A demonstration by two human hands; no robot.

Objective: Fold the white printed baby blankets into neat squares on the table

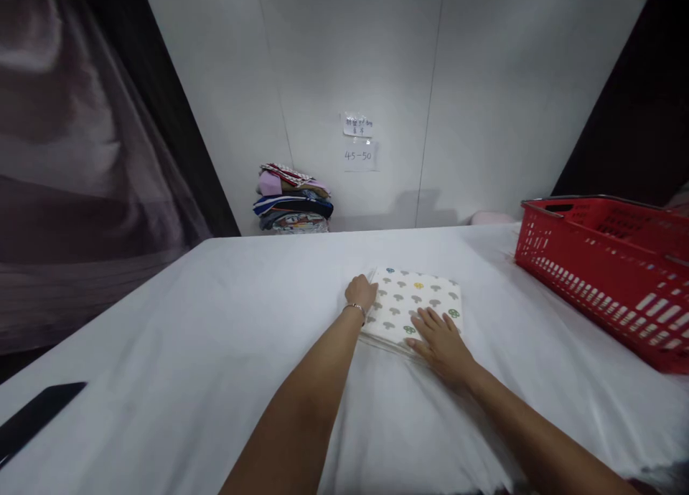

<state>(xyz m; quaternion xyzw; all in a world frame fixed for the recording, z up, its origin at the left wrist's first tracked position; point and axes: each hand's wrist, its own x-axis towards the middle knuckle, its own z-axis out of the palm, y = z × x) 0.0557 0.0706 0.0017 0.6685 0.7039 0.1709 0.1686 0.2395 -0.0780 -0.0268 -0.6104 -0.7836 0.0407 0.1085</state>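
Observation:
A folded white cloth (408, 303) with grey mushroom shapes and a few blue, yellow and green figures lies flat on the white-covered table. Its layers show along the near edge. At the cloth's left edge, my left hand (360, 292) is closed with curled fingers; the fingertips are partly hidden against the fabric. A thin bracelet (355, 307) circles that wrist. My right hand (440, 344) rests open on the near right part of the cloth, palm down and fingers spread.
A red plastic basket (597, 255) stands at the right. Several folded fabrics form a stack (295, 206) at the back by the wall. A dark flat object (40, 412) lies at the left front edge. Two paper signs (360, 156) hang on the wall; pinkish fabric (80, 172) drapes at the left.

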